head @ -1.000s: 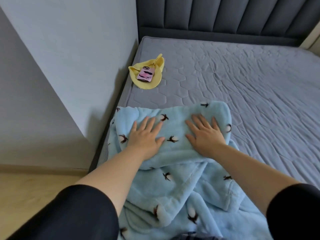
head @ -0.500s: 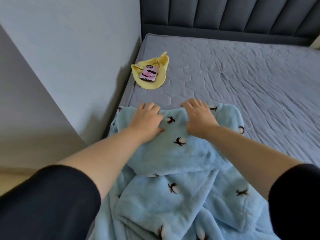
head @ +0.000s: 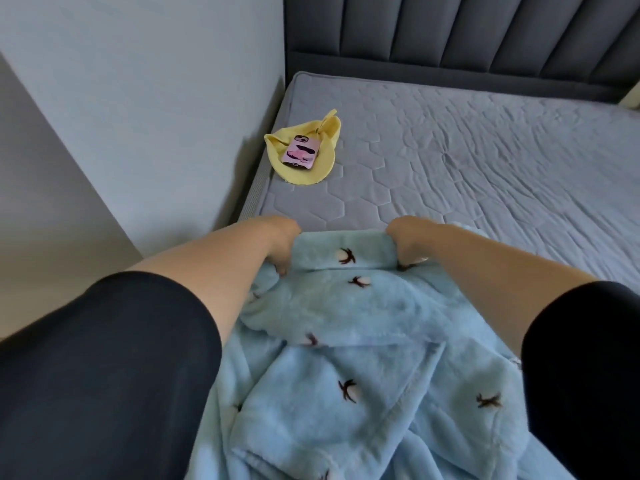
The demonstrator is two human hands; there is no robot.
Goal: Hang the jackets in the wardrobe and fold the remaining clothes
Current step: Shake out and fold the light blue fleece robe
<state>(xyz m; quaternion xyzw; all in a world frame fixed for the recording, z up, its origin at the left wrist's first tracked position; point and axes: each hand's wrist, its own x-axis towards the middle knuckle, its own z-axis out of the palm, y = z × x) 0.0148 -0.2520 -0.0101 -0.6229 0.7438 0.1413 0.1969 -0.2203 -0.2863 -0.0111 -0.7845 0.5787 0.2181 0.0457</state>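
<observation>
Left hand (head: 281, 241), right hand (head: 404, 241): fingers clenched on far fold of blue fleece garment (head: 346, 306). Thick pile could slip, skewing fold.

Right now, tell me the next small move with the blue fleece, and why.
Probably draw the far edge toward you, folding it over. The left grip and right grip both hold the far rolled edge of the light-blue fleece garment with dark sprig prints, and its near part lies loose, unfolded.
</observation>
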